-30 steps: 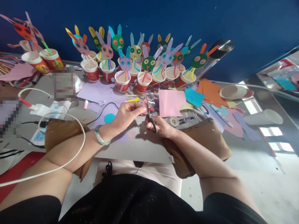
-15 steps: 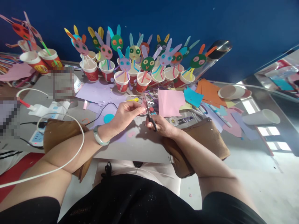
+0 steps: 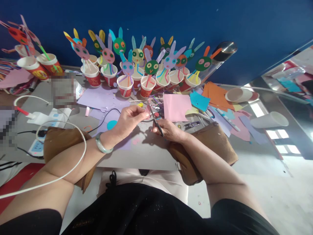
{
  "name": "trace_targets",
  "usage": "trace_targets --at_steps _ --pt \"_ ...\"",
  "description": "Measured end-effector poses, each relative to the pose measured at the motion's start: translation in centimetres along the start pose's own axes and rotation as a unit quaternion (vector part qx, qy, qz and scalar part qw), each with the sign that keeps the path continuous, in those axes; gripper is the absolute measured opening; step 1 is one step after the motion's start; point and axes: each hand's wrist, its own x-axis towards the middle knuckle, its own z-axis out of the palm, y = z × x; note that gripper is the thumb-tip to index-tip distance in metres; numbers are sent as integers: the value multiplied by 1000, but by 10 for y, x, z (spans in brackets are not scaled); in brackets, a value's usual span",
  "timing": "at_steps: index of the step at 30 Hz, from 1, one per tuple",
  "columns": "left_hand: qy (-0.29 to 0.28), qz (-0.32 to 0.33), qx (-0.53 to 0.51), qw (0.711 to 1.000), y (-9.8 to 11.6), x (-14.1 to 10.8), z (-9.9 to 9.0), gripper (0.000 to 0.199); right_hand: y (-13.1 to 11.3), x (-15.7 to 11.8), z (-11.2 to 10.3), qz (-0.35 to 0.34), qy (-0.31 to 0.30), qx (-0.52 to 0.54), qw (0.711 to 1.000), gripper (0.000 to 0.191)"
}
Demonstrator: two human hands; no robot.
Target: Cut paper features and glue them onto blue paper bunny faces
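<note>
My right hand [image 3: 168, 130] is closed round the dark handles of a pair of scissors [image 3: 156, 121], whose blades point up and away from me. Left of the blades, my left hand [image 3: 130, 120] pinches a small piece of pink paper [image 3: 147, 111] between thumb and fingertips. The paper is mostly hidden by the fingers and lies close beside the blades. Small pink scraps [image 3: 136, 141] rest on the grey table [image 3: 144, 158] below my hands. A larger pink sheet [image 3: 176, 107] lies just beyond my right hand.
Paper cups [image 3: 148, 86] with colourful rabbit-eared figures stand along the blue wall. Purple sheets [image 3: 94, 99] and a power strip [image 3: 36, 145] lie at left, with a white cable [image 3: 84, 147] crossing over my left forearm. Orange paper [image 3: 216, 96] and tipped cups [image 3: 271, 120] are at right.
The whole view has shifted slightly, so the cups and table items appear a little further left. Both hands keep their hold on the paper and scissors.
</note>
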Motion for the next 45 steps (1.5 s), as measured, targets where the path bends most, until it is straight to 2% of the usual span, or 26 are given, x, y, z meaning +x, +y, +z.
trace_targets --at_steps 4,11,18,23,25,28,33,38,41,45 --pt "-7 7 0 1000 0 1 -1 14 -4 1 -3 7 35 -3 999 69" --pt "-16 4 -11 1000 -8 1 -2 19 -6 3 -5 -1 144 -17 989 71" --pt "-55 55 12 997 -15 2 0 16 -1 6 2 -22 129 -46 990 56" --pt "-136 55 6 989 -19 1 1 21 5 5 5 -50 99 -123 986 37" --pt "-148 38 -3 988 -20 0 2 23 8 6 5 -68 88 -152 982 31" --pt "-129 11 -25 991 -19 -2 2 25 10 7 6 -82 88 -151 981 29" --pt "-77 22 16 997 -12 -1 0 23 9 6 7 -116 147 -103 977 26" --pt "-76 1 21 997 -7 -1 -1 22 6 6 8 -122 143 -87 978 20" --pt "-69 -23 -21 997 -7 0 0 22 5 7 10 -95 165 -67 979 22" --pt "-57 -59 -46 996 -7 2 1 23 1 7 8 -2 188 41 981 27"
